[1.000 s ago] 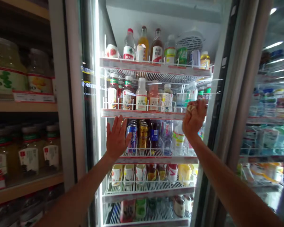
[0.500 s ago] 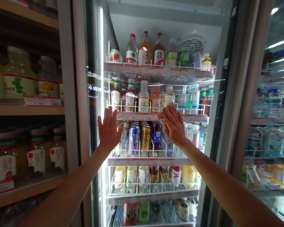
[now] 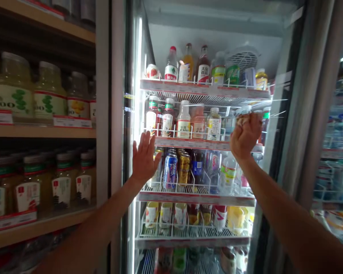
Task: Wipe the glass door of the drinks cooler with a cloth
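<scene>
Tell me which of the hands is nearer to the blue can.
Left. The left hand is spread just left of the blue can and slightly above it in view; the right hand, holding a crumpled cloth, is farther off, up and right.

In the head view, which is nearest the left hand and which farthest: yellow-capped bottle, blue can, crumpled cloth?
1. Blue can: right of the left hand.
2. Crumpled cloth: in the right hand, higher up.
3. Yellow-capped bottle: top shelf, toward its right end.
</scene>
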Action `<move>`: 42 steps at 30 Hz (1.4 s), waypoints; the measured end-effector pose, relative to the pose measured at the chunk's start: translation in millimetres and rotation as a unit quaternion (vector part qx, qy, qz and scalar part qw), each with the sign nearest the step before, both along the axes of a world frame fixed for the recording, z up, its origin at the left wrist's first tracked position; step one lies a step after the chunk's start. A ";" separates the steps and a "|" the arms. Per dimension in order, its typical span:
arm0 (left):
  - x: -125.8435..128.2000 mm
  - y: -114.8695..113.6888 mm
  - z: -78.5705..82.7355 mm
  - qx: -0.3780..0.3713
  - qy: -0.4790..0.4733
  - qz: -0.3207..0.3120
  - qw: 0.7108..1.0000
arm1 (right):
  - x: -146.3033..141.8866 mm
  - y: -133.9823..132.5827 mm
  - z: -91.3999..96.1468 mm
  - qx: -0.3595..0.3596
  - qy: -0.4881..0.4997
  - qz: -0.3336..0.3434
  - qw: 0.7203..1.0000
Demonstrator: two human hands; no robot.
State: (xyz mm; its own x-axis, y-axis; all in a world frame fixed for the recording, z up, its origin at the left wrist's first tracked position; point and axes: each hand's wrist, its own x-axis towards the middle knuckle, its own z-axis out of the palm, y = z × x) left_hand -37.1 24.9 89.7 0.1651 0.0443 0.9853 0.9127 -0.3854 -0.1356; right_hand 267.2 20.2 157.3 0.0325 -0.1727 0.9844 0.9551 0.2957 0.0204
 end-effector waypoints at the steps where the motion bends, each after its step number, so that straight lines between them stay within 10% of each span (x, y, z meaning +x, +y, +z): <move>1: -0.3 0.0 -0.2 -0.002 -0.001 0.001 1.000 | -5.1 1.1 1.2 0.008 0.008 0.000 1.000; 6: -5.1 -1.6 1.1 -0.006 0.008 0.008 1.000 | -35.8 -0.3 -10.0 -0.059 -0.219 0.001 0.974; 11: -12.6 -1.8 2.6 0.022 0.038 0.021 0.999 | -29.8 1.8 -0.1 0.053 0.001 -0.027 0.998; 16: -16.1 -1.0 2.0 0.036 0.047 0.024 0.998 | -35.2 -2.2 -0.4 -0.032 -0.222 -0.023 0.974; 22: -18.6 0.6 16.4 0.041 0.025 -0.003 0.999 | -20.6 2.9 20.9 0.024 0.054 -0.019 0.998; 27: -15.8 3.2 25.9 0.012 -0.018 -0.008 1.000 | -45.5 1.8 10.0 -0.047 -0.271 -0.014 0.961; 33: -17.7 1.9 24.6 0.003 -0.008 -0.001 1.000 | -43.6 6.7 35.2 0.024 -0.006 -0.019 1.000; 38: -28.0 -0.2 25.4 0.010 0.032 0.023 0.999 | -70.3 4.8 29.5 -0.048 -0.304 0.003 0.952; 42: -33.2 -4.8 23.5 -0.001 0.058 0.030 0.998 | -60.7 8.4 37.9 0.001 -0.040 0.002 0.999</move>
